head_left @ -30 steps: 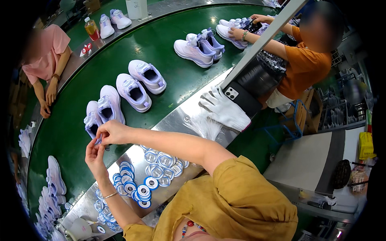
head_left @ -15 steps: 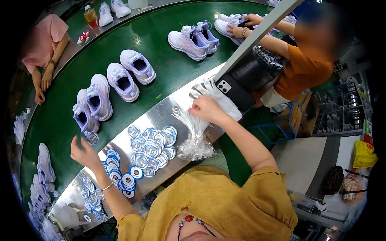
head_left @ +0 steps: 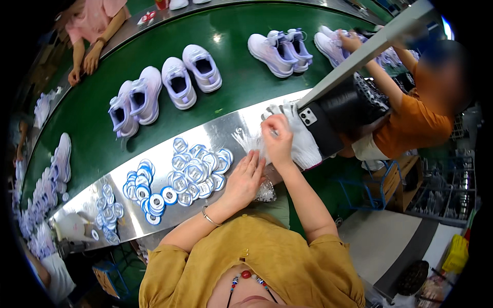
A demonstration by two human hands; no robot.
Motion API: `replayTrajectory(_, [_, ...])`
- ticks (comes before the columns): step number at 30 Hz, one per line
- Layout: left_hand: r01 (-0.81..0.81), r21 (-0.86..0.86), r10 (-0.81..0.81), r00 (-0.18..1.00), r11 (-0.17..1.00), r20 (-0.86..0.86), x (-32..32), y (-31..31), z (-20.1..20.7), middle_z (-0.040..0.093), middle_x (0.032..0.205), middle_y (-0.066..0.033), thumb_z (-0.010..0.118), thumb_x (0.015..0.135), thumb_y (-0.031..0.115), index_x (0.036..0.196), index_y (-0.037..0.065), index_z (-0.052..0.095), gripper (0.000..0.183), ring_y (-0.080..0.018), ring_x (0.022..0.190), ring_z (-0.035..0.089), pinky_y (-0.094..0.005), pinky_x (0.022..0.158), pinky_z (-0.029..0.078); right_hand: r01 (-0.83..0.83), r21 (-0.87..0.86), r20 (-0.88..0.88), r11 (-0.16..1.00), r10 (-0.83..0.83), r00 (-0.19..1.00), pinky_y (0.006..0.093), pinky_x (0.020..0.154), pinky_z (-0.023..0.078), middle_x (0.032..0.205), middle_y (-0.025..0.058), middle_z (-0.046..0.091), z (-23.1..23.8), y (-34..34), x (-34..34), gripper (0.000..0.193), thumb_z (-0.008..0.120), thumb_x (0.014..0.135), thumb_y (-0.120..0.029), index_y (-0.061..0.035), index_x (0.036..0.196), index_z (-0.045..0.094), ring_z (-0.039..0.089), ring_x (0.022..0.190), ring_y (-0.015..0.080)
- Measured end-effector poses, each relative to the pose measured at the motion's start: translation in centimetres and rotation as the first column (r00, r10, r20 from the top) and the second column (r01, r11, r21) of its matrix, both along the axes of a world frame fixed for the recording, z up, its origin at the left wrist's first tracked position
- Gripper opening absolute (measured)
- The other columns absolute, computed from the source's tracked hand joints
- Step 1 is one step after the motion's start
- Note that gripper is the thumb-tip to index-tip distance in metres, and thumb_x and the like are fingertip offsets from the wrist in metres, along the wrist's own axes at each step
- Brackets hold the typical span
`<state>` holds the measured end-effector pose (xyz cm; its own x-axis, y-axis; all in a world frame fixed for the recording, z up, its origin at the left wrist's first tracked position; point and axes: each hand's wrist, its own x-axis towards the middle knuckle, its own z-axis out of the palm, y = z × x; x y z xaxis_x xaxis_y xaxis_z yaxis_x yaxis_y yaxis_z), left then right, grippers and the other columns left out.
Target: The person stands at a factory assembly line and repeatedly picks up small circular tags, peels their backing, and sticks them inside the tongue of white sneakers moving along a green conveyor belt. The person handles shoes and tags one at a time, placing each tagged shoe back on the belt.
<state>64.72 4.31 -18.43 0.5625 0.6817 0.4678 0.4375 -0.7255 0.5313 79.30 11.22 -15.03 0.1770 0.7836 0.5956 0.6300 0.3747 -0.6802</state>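
My left hand (head_left: 245, 179), fingers stretched out, lies over a bundle of thin white plastic strings (head_left: 246, 139) at the steel ledge's edge. Just right of the bundle, my right hand (head_left: 278, 141) is closed with thumb and finger pinched together; anything between them is too small to make out. Below my left hand the bundle's clear lower end (head_left: 266, 192) shows, its middle hidden. A heap of round white-and-blue tags (head_left: 195, 172) lies left of my left hand, with more blue-rimmed round tags (head_left: 141, 182) beyond it.
Pale lilac sneakers (head_left: 178, 84) stand on the green belt (head_left: 226, 77). White gloves (head_left: 304, 138) and a black phone (head_left: 321, 123) lie right of my right hand. A grey post (head_left: 359, 56) slants up there. Co-workers in orange (head_left: 421, 128) and pink (head_left: 97, 20) sit across the belt and right.
My left hand has come from beside the leftmost sneaker over to the string bundle. My right hand has shifted off the bundle's top and now pinches beside it. The whole view has turned.
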Motion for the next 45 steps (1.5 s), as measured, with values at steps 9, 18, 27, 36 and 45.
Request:
replayTrajectory(9, [-0.086, 0.027, 0.084, 0.994, 0.996, 0.075, -1.6, -0.1, 1.6, 0.051, 0.123, -0.0215, 0.067, 0.078, 0.01, 0.117, 0.003, 0.056, 0.041, -0.0353, 0.111, 0.052, -0.0407, 0.089, 0.044, -0.371, 0.012, -0.787, 0.929, 0.238, 0.569, 0.0234, 0.057, 0.046, 0.075, 0.0038, 0.056, 7.6, 0.6, -0.4, 0.006, 0.053, 0.094, -0.007, -0.0013, 0.095, 0.054, 0.049, 0.06, 0.0085])
replayTrajectory(18, [-0.435, -0.197, 0.446, 0.895, 0.879, 0.014, -12.3, 1.5, -0.1, 0.055, 0.096, -0.0131, 0.075, 0.069, 0.007, 0.098, 0.002, 0.06, 0.033, -0.0305, 0.09, 0.052, -0.0377, 0.079, 0.045, -0.5, -0.574, -0.57, 0.648, 0.122, 0.812, 0.0169, 0.054, 0.033, 0.074, -0.0057, 0.051, 2.7, -3.6, -3.3, 0.008, 0.059, 0.089, -0.007, -0.0041, 0.096, 0.059, 0.042, 0.061, 0.0007])
replayTrajectory(27, [-0.141, -0.792, 0.566, 0.772, 0.594, 0.288, -13.5, 2.5, -1.3, 0.059, 0.073, -0.0008, 0.07, 0.078, 0.0, 0.091, -0.001, 0.06, 0.017, -0.0052, 0.067, 0.052, -0.0187, 0.057, 0.042, -0.5, -0.658, -0.446, 0.563, 0.244, 0.861, 0.0236, 0.051, 0.035, 0.063, -0.0019, 0.051, 0.1, -4.2, -6.6, 0.012, 0.062, 0.088, -0.014, -0.0024, 0.089, 0.057, 0.043, 0.058, 0.0047])
replayTrajectory(36, [0.092, -0.886, 0.69, 0.593, 0.455, 0.416, -13.9, 1.7, -1.1, 0.064, 0.079, -0.0058, 0.061, 0.088, 0.007, 0.101, -0.001, 0.056, 0.015, -0.0089, 0.062, 0.058, -0.0199, 0.053, 0.048, -0.393, -0.618, -0.141, 0.68, 0.396, 0.907, 0.0365, 0.053, 0.043, 0.065, 0.0144, 0.058, 0.8, -5.3, -10.5, 0.012, 0.058, 0.089, -0.013, -0.0018, 0.089, 0.054, 0.058, 0.056, 0.0298])
replayTrajectory(45, [0.258, -0.808, 0.716, 0.374, 0.529, 0.589, -11.9, 1.1, 1.0, 0.065, 0.086, -0.0085, 0.055, 0.092, 0.005, 0.102, -0.003, 0.055, 0.013, -0.0124, 0.068, 0.064, -0.023, 0.061, 0.056, -0.321, -0.489, -0.046, 0.811, 0.343, 0.938, 0.043, 0.054, 0.044, 0.064, 0.0161, 0.059, 0.7, -5.1, -12.0, 0.011, 0.056, 0.088, -0.012, -0.0026, 0.084, 0.052, 0.061, 0.062, 0.0355])
